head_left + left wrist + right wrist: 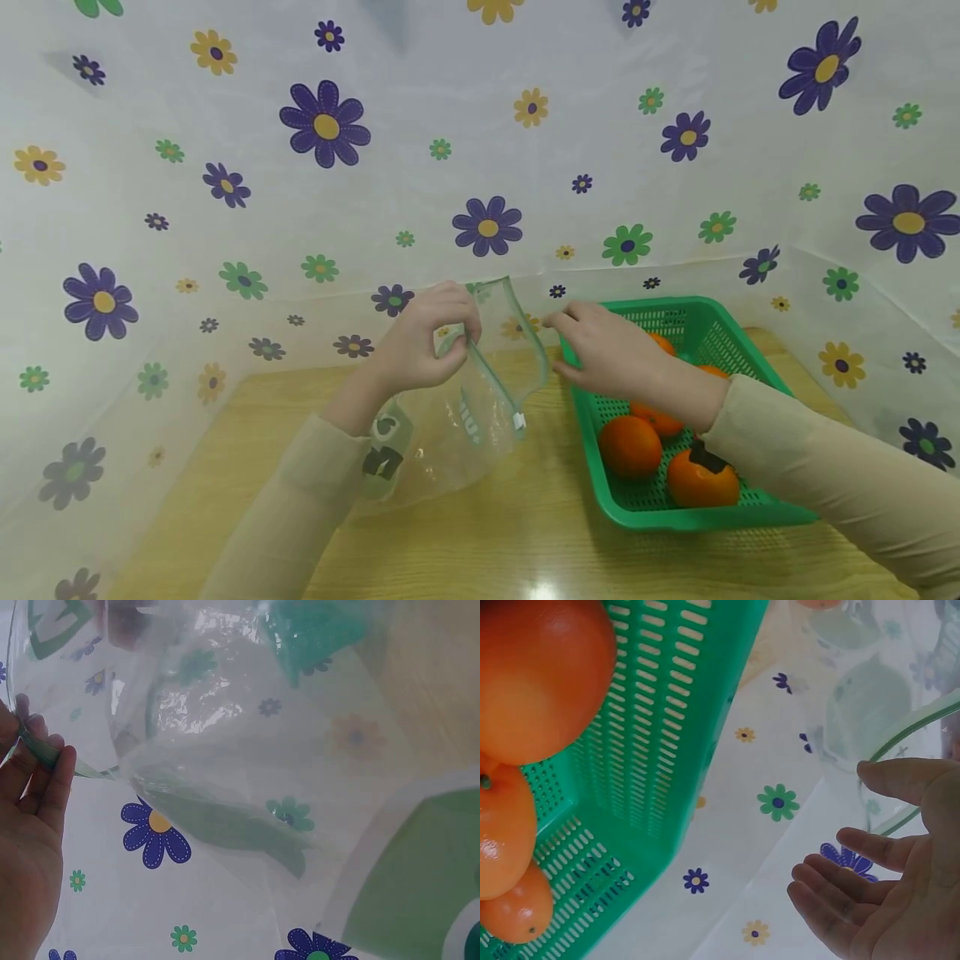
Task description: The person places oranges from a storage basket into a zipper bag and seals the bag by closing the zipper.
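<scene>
Left hand (427, 340) pinched the rim of the clear bag (453, 462) above the tabletop (480, 558); right hand (611, 350), fingers apart, gripped nothing, near the bag's mouth and over the edge of the green basket (600, 492) of oranges (630, 447). Risk judged: limp mouth, held one side only, could fold shut.

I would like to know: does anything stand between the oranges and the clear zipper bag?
Yes: the left wall of the green basket stands between the oranges and the clear zipper bag, and the right hand hangs above its far part.
</scene>
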`<move>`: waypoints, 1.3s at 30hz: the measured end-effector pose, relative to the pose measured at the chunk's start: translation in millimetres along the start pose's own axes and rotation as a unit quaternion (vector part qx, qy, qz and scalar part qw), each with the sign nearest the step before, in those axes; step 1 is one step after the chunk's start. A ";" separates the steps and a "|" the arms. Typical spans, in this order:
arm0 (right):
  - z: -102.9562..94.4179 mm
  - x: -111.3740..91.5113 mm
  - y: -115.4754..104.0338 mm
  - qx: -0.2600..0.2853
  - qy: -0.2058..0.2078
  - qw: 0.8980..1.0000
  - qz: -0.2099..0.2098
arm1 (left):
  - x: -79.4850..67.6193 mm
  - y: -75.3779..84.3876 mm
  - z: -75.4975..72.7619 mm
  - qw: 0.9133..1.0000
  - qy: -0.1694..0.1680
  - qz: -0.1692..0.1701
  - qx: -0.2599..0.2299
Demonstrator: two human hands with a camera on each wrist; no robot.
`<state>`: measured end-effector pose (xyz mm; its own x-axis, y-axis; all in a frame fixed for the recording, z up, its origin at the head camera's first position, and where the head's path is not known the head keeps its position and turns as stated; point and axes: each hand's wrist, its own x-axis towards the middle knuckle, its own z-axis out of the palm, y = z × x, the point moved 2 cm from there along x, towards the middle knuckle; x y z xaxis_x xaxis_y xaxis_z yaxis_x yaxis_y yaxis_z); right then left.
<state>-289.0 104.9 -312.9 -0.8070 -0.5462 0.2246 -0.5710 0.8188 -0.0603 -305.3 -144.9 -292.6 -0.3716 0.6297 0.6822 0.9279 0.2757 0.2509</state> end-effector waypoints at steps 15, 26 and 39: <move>14.1 1.1 30.2 -0.023 -0.016 0.999 0.020 | -4.1 0.9 -1.3 1.000 -0.004 -0.012 0.008; 24.7 1.2 57.6 -0.015 -0.040 0.996 0.077 | -3.6 1.8 -2.4 1.000 -0.008 -0.011 0.007; 34.0 1.6 83.2 0.006 -0.058 0.991 0.122 | -5.9 2.9 -3.6 1.000 -0.007 -0.015 0.017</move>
<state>-342.9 166.1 -350.7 -0.9327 -0.3497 0.0888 -0.3581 0.9272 -0.1101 -300.3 -150.5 -293.4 -0.3992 0.6309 0.6653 0.9151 0.3189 0.2467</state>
